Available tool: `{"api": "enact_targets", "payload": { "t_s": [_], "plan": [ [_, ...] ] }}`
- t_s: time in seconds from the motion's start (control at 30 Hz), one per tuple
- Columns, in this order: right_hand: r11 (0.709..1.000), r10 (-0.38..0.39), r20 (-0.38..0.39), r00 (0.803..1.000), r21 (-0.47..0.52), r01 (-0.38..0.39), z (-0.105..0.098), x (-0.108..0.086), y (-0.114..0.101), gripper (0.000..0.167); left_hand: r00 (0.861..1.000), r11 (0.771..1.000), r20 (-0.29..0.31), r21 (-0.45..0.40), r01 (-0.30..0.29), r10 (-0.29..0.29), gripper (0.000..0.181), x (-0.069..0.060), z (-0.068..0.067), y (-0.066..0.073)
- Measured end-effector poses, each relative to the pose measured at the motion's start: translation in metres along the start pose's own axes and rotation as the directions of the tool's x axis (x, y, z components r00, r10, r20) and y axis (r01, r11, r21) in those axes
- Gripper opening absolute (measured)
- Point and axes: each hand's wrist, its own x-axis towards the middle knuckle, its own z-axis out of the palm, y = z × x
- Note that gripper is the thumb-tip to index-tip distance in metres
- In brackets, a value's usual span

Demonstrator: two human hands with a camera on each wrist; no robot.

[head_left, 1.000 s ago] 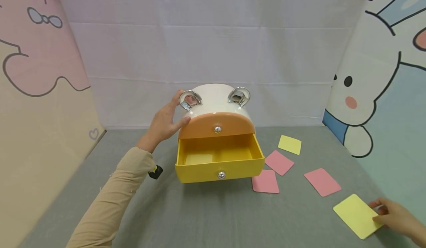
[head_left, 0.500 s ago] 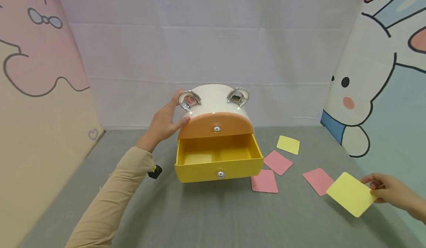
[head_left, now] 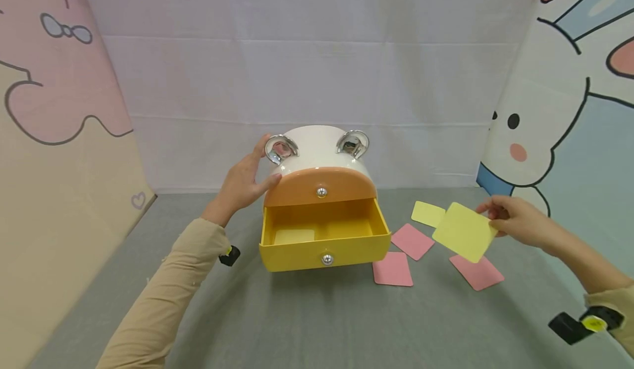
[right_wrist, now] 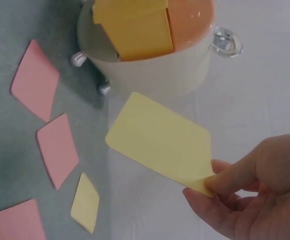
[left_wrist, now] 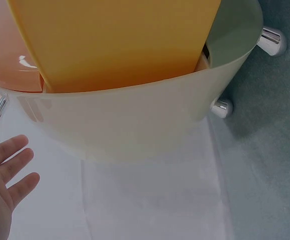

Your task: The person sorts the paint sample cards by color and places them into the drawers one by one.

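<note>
A white storage box (head_left: pixel 317 146) with silver ears stands on the table, its orange upper drawer (head_left: pixel 342 185) pushed in. The yellow lower drawer (head_left: pixel 289 258) is pulled out, and a pale yellow card (head_left: pixel 294 237) lies in its left part. My left hand (head_left: pixel 241 187) rests against the box's left side by the ear; its fingers look spread and extended in the left wrist view. Between thumb and fingers, my right hand (head_left: pixel 517 220) pinches a corner of a yellow card (right_wrist: pixel 160 140), held above the table to the right of the box.
Three pink cards (head_left: pixel 392 270) and another yellow card (head_left: pixel 426 213), partly covered by the held one, lie on the grey table (head_left: pixel 317 325) right of the box. A white cloth wall (head_left: pixel 312 77) stands behind, with cartoon-printed panels on both sides.
My right hand has lifted the yellow card off the table at the lower right and carried it left and away from me, towards the box. The left hand has stayed on the box.
</note>
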Motion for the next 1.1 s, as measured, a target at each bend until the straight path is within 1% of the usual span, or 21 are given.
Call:
{"api": "enact_targets", "payload": {
  "t_s": [0.17, 0.33, 0.47, 0.57, 0.7, 0.8, 0.93, 1.03, 1.1],
  "plan": [
    [0.996, -0.088, -0.038, 0.995, 0.000, 0.088, -0.006, 0.019, -0.044, 0.023, 1.000, 1.000, 0.002, 0.004, 0.004, -0.004, 0.079, 0.000, 0.000, -0.001],
    [0.984, -0.179, -0.059, 0.982, 0.013, 0.180, -0.009, 0.032, -0.086, 0.024, 1.000, 1.000, -0.002, -0.002, 0.003, -0.003, 0.079, 0.000, 0.000, -0.002],
    [0.973, -0.232, -0.079, 0.970, -0.011, 0.232, -0.006, 0.040, -0.115, 0.024, 1.000, 1.000, 0.004, -0.007, 0.006, -0.006, 0.079, 0.000, 0.000, -0.002],
    [0.963, -0.269, -0.096, 0.958, -0.043, 0.266, -0.001, 0.045, -0.134, 0.022, 1.000, 1.000, 0.008, -0.009, 0.010, -0.010, 0.079, 0.000, 0.001, -0.001],
    [0.945, -0.327, -0.085, 0.941, -0.004, 0.328, 0.013, 0.054, -0.152, 0.023, 1.000, 1.000, 0.009, -0.009, 0.005, -0.005, 0.079, 0.000, 0.001, -0.001],
    [0.922, -0.381, -0.070, 0.922, 0.049, 0.384, 0.025, 0.062, -0.161, 0.024, 1.000, 1.000, 0.003, -0.008, -0.004, 0.005, 0.078, 0.001, 0.001, -0.002],
    [0.893, -0.441, -0.070, 0.895, 0.072, 0.445, 0.044, 0.071, -0.170, 0.024, 1.000, 1.000, 0.001, -0.007, -0.009, 0.009, 0.078, 0.001, 0.001, -0.002],
    [0.882, -0.459, -0.066, 0.886, 0.086, 0.464, 0.057, 0.074, -0.175, 0.024, 1.000, 1.000, 0.004, -0.005, -0.010, 0.010, 0.078, 0.001, 0.001, -0.001],
    [0.879, -0.462, -0.054, 0.885, 0.101, 0.465, 0.065, 0.076, -0.178, 0.025, 1.000, 1.000, 0.006, -0.003, -0.010, 0.010, 0.078, 0.000, 0.001, -0.001]
  ]
}}
